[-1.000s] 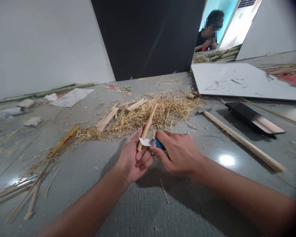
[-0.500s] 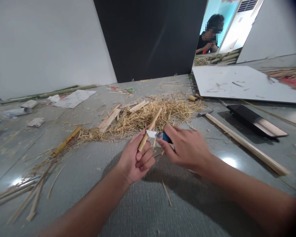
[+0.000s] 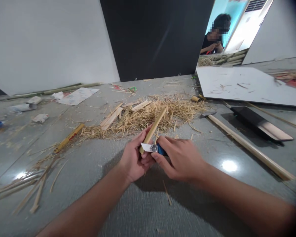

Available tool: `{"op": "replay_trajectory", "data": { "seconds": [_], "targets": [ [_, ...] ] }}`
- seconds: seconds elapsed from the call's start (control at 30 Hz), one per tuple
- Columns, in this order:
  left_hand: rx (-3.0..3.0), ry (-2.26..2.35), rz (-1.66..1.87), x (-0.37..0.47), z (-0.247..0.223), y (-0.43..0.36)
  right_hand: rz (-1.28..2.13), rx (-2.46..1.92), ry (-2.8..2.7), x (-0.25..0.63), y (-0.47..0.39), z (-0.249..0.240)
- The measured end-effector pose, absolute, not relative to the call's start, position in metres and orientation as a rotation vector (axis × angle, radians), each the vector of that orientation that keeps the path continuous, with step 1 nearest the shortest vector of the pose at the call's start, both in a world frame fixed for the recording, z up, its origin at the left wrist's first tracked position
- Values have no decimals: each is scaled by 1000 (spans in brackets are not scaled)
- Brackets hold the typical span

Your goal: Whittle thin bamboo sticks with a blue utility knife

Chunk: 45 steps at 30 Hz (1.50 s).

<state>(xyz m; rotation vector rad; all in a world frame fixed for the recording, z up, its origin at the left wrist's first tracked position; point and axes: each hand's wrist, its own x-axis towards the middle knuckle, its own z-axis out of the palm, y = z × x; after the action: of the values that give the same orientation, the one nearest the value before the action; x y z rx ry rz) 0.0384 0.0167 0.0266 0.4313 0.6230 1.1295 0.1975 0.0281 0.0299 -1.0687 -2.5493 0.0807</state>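
My left hand (image 3: 135,158) is closed around the lower part of a flat bamboo strip (image 3: 157,123), which slants up and to the right. In my right hand (image 3: 181,157) is a blue utility knife (image 3: 160,150) with its blade out. The blade (image 3: 146,147) lies across the strip near its lower end, close to my left fingers. Just beyond both hands spreads a heap of thin shavings (image 3: 148,117), with several pale wood pieces (image 3: 112,118) on its left side.
A machete-like tool with a long pale handle (image 3: 251,146) lies at the right, beside a black object (image 3: 251,120). A white board (image 3: 246,82) is behind them. A yellow stick (image 3: 69,137) lies left; a person (image 3: 215,36) sits far back.
The knife blade has moved down along the strip toward its lower end, and my right hand is lower. More of the strip shows above the blade. The view has shifted slightly.
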Motion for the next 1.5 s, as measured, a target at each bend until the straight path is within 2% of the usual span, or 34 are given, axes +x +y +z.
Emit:
{"op": "replay_trajectory", "data": {
  "seconds": [0.27,0.6,1.2,1.5],
  "targets": [
    [458,564,1062,38,23,17,83,-1076,-2589,202,30,30],
    [460,698,1146,43,27,16,114,-1081,-2620,199,28,31],
    [420,651,1166,45,28,18,-182,-1185,-2556,207,39,35],
    [427,632,1172,42,27,16,-256,-1463,-2332,221,62,44]
  ]
}}
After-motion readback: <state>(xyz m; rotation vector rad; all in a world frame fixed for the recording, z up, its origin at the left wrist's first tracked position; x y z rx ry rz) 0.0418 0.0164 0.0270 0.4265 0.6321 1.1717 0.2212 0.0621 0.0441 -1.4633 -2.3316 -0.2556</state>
